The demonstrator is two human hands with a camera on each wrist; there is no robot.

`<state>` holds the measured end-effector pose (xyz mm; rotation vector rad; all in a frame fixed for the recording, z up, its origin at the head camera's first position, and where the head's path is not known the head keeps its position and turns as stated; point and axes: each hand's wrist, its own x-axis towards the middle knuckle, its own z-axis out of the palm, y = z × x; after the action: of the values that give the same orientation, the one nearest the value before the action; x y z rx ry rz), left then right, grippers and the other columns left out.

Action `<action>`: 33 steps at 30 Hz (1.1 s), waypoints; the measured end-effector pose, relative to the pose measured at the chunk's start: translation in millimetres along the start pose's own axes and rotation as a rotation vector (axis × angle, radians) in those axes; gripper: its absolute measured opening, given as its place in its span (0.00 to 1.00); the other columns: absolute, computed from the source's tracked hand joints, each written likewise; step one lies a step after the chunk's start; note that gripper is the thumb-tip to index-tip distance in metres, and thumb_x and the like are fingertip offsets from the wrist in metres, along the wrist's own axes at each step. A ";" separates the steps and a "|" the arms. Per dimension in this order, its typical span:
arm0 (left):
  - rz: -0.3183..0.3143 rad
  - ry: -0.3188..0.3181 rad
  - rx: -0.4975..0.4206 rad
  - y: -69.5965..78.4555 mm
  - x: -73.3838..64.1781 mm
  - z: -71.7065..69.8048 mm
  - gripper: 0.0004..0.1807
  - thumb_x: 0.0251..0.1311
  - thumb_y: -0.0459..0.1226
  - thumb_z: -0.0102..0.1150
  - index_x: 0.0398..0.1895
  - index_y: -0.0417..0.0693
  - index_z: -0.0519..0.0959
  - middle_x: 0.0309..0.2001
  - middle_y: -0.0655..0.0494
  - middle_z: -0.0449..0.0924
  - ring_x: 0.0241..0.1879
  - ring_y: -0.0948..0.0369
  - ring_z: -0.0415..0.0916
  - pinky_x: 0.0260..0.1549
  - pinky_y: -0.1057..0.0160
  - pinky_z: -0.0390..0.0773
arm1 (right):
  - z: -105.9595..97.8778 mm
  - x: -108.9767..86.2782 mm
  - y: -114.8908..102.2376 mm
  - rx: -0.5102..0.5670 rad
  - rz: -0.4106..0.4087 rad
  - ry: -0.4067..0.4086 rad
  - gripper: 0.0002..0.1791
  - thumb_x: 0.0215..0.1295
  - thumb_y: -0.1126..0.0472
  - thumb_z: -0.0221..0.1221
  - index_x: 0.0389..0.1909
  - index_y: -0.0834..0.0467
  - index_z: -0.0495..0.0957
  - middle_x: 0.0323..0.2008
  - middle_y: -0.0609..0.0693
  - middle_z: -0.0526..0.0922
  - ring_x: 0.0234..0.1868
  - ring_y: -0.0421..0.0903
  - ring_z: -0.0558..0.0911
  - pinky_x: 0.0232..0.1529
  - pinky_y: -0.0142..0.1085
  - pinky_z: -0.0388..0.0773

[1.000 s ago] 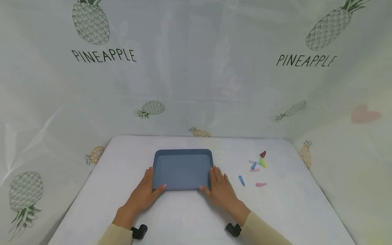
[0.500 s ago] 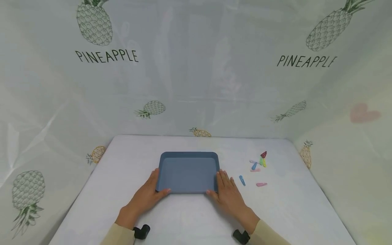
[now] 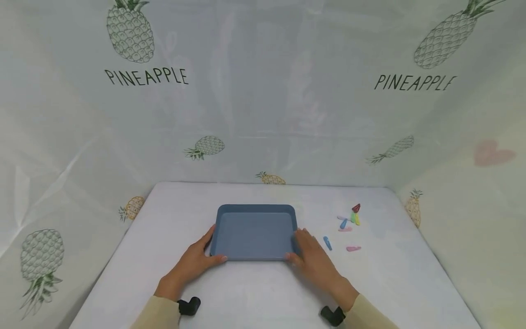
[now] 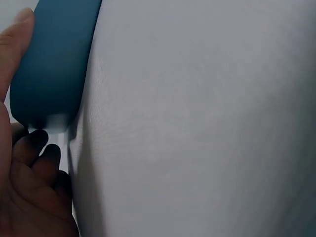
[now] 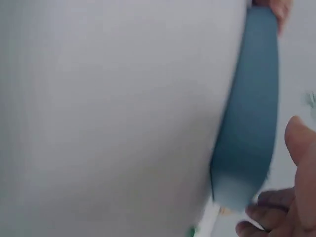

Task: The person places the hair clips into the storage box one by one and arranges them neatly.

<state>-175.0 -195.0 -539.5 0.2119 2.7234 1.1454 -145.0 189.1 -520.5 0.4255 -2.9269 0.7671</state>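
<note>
The person wears two plain beige sleeves (image 3: 158,314), each ending beside a small black device (image 3: 190,306) with rounded ends

The pale backdrop (image 3: 263,100) reads "PINEAPPLE" (image 3: 146,76) twice (both in dark capitals).

Over the last second the tray (image 3: 255,237) has slid a little to the right and toward the person, narrowing the gap to the nearest blue clip (image 3: 327,243). The left hand (image 3: 191,266) went along with it. In the last half second the right hand (image 3: 317,264) has edged slightly farther right.
</note>
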 end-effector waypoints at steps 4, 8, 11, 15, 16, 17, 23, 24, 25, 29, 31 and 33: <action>-0.020 0.008 -0.058 0.5 0.3 1.3 0.64 0.55 0.61 0.77 0.88 0.58 0.48 0.84 0.43 0.53 0.82 0.38 0.51 0.76 0.33 0.60 | -21.3 7.0 19.8 0.202 0.165 0.042 0.32 0.76 0.53 0.64 0.76 0.60 0.70 0.71 0.62 0.76 0.69 0.62 0.78 0.67 0.58 0.77; -0.020 0.016 -0.094 0.8 1.7 2.2 0.64 0.55 0.60 0.78 0.87 0.58 0.49 0.84 0.44 0.53 0.82 0.39 0.50 0.77 0.33 0.59 | -38.5 13.2 40.2 0.362 0.305 0.083 0.25 0.74 0.64 0.63 0.70 0.59 0.77 0.65 0.61 0.82 0.51 0.53 0.89 0.48 0.43 0.88; -0.021 0.019 -0.108 -0.7 1.9 2.9 0.63 0.54 0.60 0.78 0.87 0.59 0.49 0.84 0.45 0.54 0.82 0.40 0.51 0.77 0.33 0.59 | -40.6 16.3 48.7 0.429 0.355 0.036 0.23 0.72 0.68 0.62 0.67 0.60 0.80 0.63 0.63 0.83 0.44 0.48 0.89 0.40 0.36 0.88; -0.022 0.022 -0.116 -2.4 1.3 4.1 0.63 0.55 0.60 0.78 0.87 0.60 0.50 0.83 0.44 0.56 0.82 0.40 0.52 0.77 0.33 0.59 | -33.6 19.8 51.2 0.441 0.383 -0.020 0.22 0.67 0.69 0.64 0.63 0.61 0.83 0.60 0.63 0.84 0.37 0.44 0.85 0.36 0.35 0.84; -0.023 0.023 -0.116 -2.3 1.1 4.4 0.63 0.55 0.60 0.78 0.87 0.60 0.50 0.83 0.44 0.56 0.82 0.40 0.52 0.77 0.33 0.59 | -31.3 20.5 51.5 0.427 0.385 -0.025 0.22 0.66 0.69 0.65 0.62 0.61 0.84 0.59 0.63 0.84 0.36 0.44 0.84 0.35 0.35 0.83; -0.025 0.023 -0.117 -2.3 0.9 4.7 0.62 0.55 0.60 0.77 0.87 0.60 0.50 0.83 0.45 0.55 0.82 0.41 0.52 0.77 0.33 0.59 | -29.5 21.0 51.1 0.410 0.392 -0.027 0.22 0.65 0.69 0.66 0.61 0.60 0.84 0.58 0.63 0.84 0.35 0.44 0.83 0.34 0.34 0.81; -0.042 0.020 -0.127 0.7 -1.1 4.7 0.62 0.55 0.59 0.78 0.87 0.61 0.50 0.83 0.45 0.54 0.82 0.41 0.51 0.77 0.33 0.58 | -20.7 21.5 51.3 0.282 0.384 -0.023 0.20 0.63 0.70 0.68 0.57 0.58 0.87 0.56 0.61 0.84 0.39 0.47 0.79 0.37 0.35 0.78; -0.044 0.018 -0.128 1.3 -1.4 4.4 0.62 0.55 0.59 0.78 0.87 0.61 0.50 0.83 0.45 0.54 0.82 0.41 0.51 0.77 0.32 0.58 | -19.3 21.3 51.6 0.258 0.370 -0.020 0.20 0.62 0.70 0.68 0.56 0.58 0.88 0.55 0.61 0.84 0.40 0.47 0.79 0.39 0.36 0.77; -0.045 0.018 -0.127 1.9 -1.6 4.1 0.62 0.55 0.58 0.78 0.87 0.60 0.50 0.83 0.45 0.54 0.82 0.40 0.51 0.77 0.32 0.58 | -18.4 21.0 51.5 0.239 0.360 -0.018 0.20 0.62 0.70 0.69 0.55 0.57 0.88 0.54 0.60 0.83 0.40 0.47 0.78 0.40 0.37 0.76; -0.044 0.016 -0.127 2.9 -1.2 3.7 0.62 0.55 0.58 0.78 0.87 0.59 0.50 0.83 0.44 0.54 0.82 0.40 0.51 0.77 0.32 0.57 | -15.0 19.8 51.8 0.182 0.317 -0.005 0.17 0.61 0.70 0.70 0.51 0.56 0.89 0.50 0.57 0.83 0.40 0.47 0.78 0.42 0.40 0.76; -0.041 0.017 -0.122 2.9 -1.1 3.7 0.62 0.55 0.58 0.78 0.87 0.58 0.50 0.83 0.44 0.54 0.82 0.40 0.51 0.77 0.33 0.57 | -14.2 19.8 51.1 0.172 0.303 0.003 0.16 0.60 0.70 0.70 0.49 0.55 0.90 0.48 0.55 0.83 0.41 0.47 0.78 0.43 0.41 0.77; -0.040 0.017 -0.121 2.7 -1.0 3.6 0.63 0.55 0.58 0.79 0.87 0.58 0.50 0.83 0.44 0.54 0.82 0.40 0.51 0.77 0.33 0.57 | -13.6 20.0 50.0 0.161 0.288 0.007 0.16 0.60 0.70 0.70 0.48 0.55 0.90 0.48 0.55 0.83 0.41 0.47 0.79 0.44 0.42 0.77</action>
<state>-173.1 -190.8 -539.9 0.1309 2.6488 1.3014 -178.4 232.7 -529.0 0.0087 -2.9671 1.0399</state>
